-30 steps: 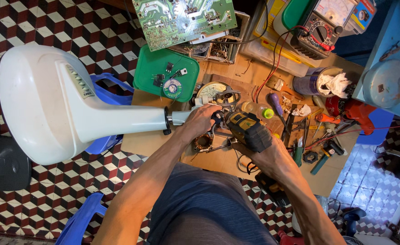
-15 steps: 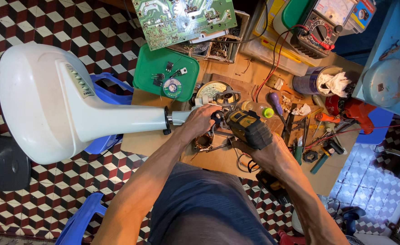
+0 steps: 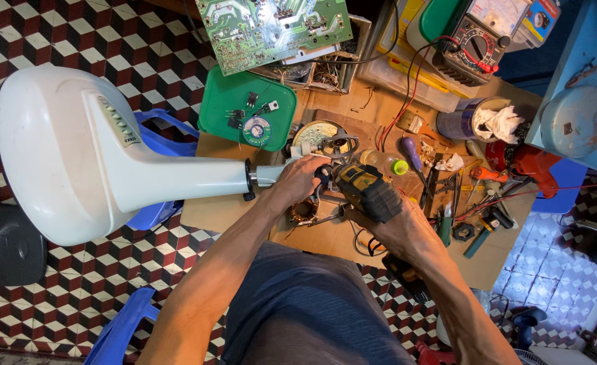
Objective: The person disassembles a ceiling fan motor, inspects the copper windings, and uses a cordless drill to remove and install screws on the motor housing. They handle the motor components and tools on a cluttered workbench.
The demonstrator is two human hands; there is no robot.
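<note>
Green circuit board [image 3: 271, 27], green tray [image 3: 247, 108], multimeter [image 3: 477, 44], purple-handled screwdriver [image 3: 412, 152], rag-stuffed tin [image 3: 477, 122].

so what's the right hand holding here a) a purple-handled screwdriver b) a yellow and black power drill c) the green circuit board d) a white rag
b: the right hand is wrapped around a yellow and black power drill aimed at the end of the white fan stand, which the left hand steadies; the purple-handled screwdriver lies untouched on the bench.

Bright, even light and a sharp picture.
Soft shadows sit under the hands; the far edges bend a little, and nothing looks blurry.
</note>
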